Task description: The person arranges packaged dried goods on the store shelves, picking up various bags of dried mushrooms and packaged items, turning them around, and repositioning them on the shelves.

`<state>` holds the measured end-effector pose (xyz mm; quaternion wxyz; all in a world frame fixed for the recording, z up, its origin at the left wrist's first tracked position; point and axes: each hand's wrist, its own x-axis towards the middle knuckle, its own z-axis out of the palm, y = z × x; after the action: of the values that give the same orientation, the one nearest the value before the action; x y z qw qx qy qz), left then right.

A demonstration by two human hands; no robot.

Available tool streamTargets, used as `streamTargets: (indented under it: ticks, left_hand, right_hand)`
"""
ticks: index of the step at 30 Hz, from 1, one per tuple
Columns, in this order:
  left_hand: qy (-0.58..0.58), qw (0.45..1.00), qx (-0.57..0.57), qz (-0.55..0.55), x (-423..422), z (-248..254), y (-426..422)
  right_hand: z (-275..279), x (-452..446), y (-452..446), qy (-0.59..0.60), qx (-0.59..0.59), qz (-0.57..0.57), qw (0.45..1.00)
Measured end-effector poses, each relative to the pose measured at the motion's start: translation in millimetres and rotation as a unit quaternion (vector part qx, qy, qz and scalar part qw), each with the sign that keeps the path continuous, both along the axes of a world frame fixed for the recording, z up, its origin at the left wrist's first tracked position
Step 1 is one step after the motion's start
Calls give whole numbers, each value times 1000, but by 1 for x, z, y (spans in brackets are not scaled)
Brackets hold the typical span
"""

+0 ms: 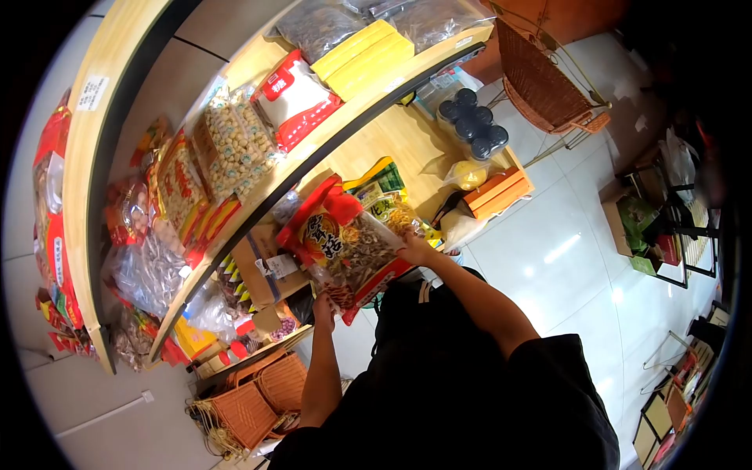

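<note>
A big red bag of dried mushrooms (345, 243) with a clear window is held in front of me, tilted over the edge of the lower shelf. My left hand (323, 310) grips its lower left corner, fingers partly hidden. My right hand (417, 250) grips its right edge. Just behind it shows a green and yellow bag (384, 192); whether my right hand also touches that one, I cannot tell.
The upper shelf carries a red and white sugar bag (294, 98), popcorn-like snack bags (235, 141) and yellow packs (364, 59). Below are a cardboard box (270, 266), dark-lidded jars (473, 124) and an orange box (497, 192). Wicker baskets (540, 82) stand right; others (254, 403) lower left.
</note>
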<state>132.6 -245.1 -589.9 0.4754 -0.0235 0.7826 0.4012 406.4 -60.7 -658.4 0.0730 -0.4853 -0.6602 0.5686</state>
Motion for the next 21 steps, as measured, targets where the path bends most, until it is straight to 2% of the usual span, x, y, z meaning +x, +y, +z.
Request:
streamTargets:
  ticks: [3,5,7,8,10,13,15,17,19,21]
  left_hand:
    - [-3,1000,5,7,-17,-25,-10]
    - [-14,1000,10,20,-10,-22,-8]
    - [61,996,21,55,8,-12,-2]
    - [61,996,21,55,13,-10,1]
    - [48,987,104,117,20,-8,3]
    - [2,975,149,163,30,-7,2]
    - [30,976,132,170,11,-37,-8]
    - [58,975,115,179,12,-35,-8]
    - [90,983,43,153,15,-28,-6]
    - [80,989,29,125,-4,-42,-19]
  right_hand:
    - [33,7,1,12,-10,-18,1000]
    - [29,7,1,-9,-5,-16,1000]
    - [18,5,0,-28,0,-12,1000]
    - [12,5,-1,-14,14,-17,1000]
    - [10,4,-1,1,29,-20,999]
    - [25,4,-1,-48,39,-14,998]
    - [32,3,-1,-46,19,-73,996]
    - [25,1,-2,-43,22,-82,995]
    - [21,2,0,-39,25,-93,995]
    - [24,7,2,-15,-29,-70,997]
